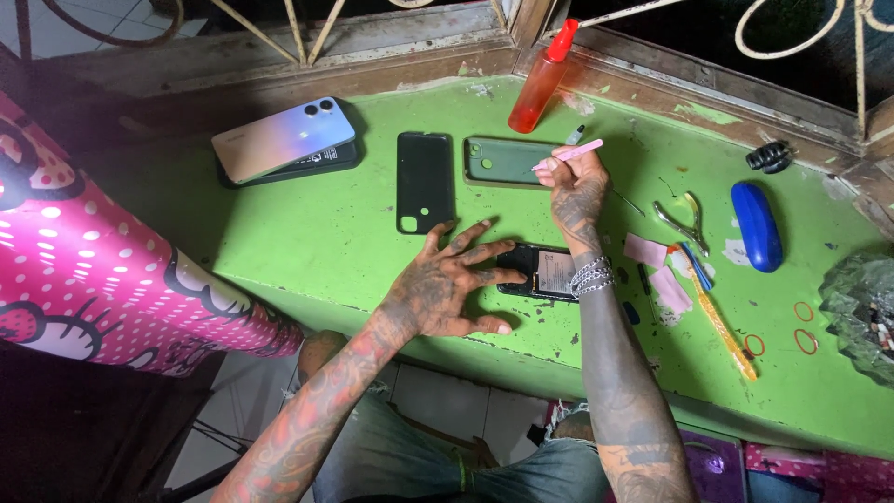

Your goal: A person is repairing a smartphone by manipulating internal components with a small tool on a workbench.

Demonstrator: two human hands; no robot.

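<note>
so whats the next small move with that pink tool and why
Probably bring the pink tool back down to the opened phone. The right hand holds it raised over the green case, while the left hand steadies the phone on the green table.

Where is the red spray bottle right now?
In the head view, the red plastic spray bottle stands at the back of the green table, by the window frame, just behind the right hand.

Green table (307,233), pink tool (570,153), orange bottle (538,84)
</note>
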